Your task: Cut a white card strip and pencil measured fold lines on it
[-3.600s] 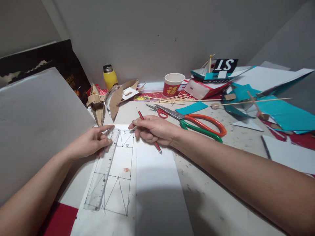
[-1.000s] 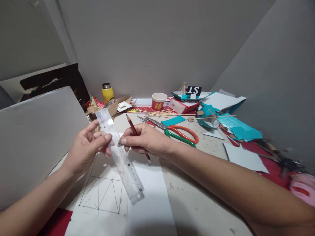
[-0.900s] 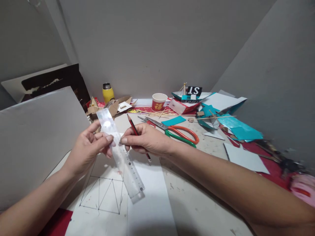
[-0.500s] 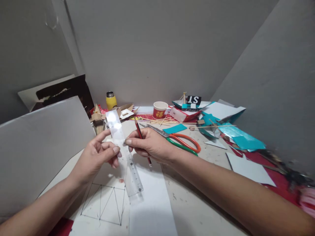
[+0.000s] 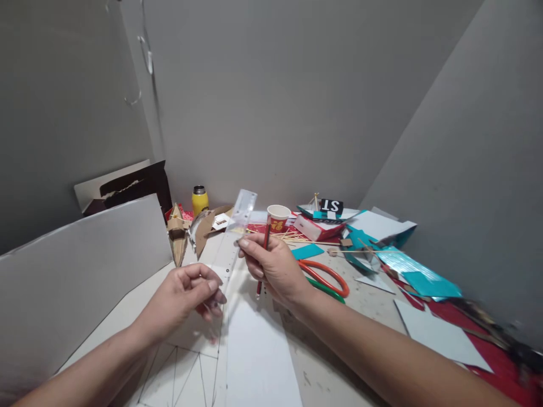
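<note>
My right hand (image 5: 274,263) pinches the clear plastic ruler (image 5: 241,217) by its edge between thumb and fingers. A dark red pencil (image 5: 266,240) is tucked in the same hand, crossing the fingers upright. My left hand (image 5: 189,297) is curled at the ruler's lower part, thumb bent toward the fingers; the ruler's lower end is hard to make out there. The ruler tilts up and away over the table. Below lie a white paper strip (image 5: 261,350) and a sheet with a drawn truss pattern (image 5: 186,376), partly cut off by the view's bottom.
Scissors (image 5: 326,274) with orange and green handles lie right of my right hand. Behind stand a red-and-white paper cup (image 5: 278,217) and a yellow bottle (image 5: 199,200). Thin wooden sticks (image 5: 292,237) and teal card scraps (image 5: 432,282) lie around. A white board (image 5: 93,271) rises at left.
The ruler has swung from leaning left to leaning right at its far end. My left hand sits lower along it; the right hand still has ruler and pencil. The view has tilted upward.
</note>
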Demonstrator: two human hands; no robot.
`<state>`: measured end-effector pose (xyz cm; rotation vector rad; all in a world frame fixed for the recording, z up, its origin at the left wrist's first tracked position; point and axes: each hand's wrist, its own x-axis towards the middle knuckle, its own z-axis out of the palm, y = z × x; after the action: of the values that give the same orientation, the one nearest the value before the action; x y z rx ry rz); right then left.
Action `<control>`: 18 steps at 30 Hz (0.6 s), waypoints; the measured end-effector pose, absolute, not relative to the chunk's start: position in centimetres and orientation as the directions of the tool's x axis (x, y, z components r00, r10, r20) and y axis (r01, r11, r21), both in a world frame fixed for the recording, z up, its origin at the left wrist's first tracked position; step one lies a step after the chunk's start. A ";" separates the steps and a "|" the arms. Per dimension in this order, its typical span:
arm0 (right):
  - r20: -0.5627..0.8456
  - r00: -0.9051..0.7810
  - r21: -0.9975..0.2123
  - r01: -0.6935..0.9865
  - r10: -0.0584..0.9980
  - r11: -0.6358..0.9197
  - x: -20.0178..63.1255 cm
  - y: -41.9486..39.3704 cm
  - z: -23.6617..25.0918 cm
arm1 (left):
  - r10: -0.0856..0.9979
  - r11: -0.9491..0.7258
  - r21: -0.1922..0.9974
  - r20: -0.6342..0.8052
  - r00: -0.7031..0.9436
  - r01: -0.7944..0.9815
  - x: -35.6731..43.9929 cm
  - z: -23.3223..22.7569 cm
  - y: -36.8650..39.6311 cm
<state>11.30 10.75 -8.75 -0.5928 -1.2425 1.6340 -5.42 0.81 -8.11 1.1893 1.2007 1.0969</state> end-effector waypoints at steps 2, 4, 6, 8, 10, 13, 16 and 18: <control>0.158 -0.390 -0.904 -0.426 0.907 -0.025 11.3 10.7 -8.6 | 0.999 0.029 0.999 -0.030 -0.031 -0.014 -5.8 -8.0 1.0; 0.157 -0.365 -0.894 -0.447 0.918 -0.024 11.3 10.8 -8.3 | 0.991 -0.038 0.998 0.031 -0.133 -0.053 -6.3 -7.9 1.3; 0.165 -0.305 -0.879 -0.477 0.938 -0.001 11.4 11.0 -8.0 | 0.971 -0.109 0.991 0.091 -0.221 -0.071 -6.9 -7.6 1.6; 0.181 -0.203 -0.857 -0.512 0.962 0.053 11.7 11.3 -7.4 | 0.941 -0.167 0.985 0.145 -0.305 -0.047 -7.6 -7.4 2.0; 0.232 -0.085 -0.833 -0.532 0.969 0.153 12.3 11.5 -6.7 | 0.912 -0.201 0.980 0.187 -0.366 0.001 -8.3 -7.2 2.3; 0.406 0.034 -0.819 -0.430 0.913 0.380 13.5 11.5 -5.5 | 0.885 -0.237 0.971 0.230 -0.404 0.033 -9.2 -6.9 2.6; 0.629 -0.040 -0.776 -0.080 0.776 0.625 14.7 10.7 -4.4 | 0.882 -0.250 0.968 0.232 -0.410 0.009 -9.3 -6.6 2.6; 0.706 -0.207 -0.665 0.137 0.678 0.734 15.1 10.0 -3.8 | 0.891 -0.243 0.970 0.220 -0.397 -0.010 -9.2 -6.4 2.4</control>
<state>15.15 9.97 -3.78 -0.6474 -1.7381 0.5617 -9.17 2.38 -6.38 1.1196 1.3320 1.7188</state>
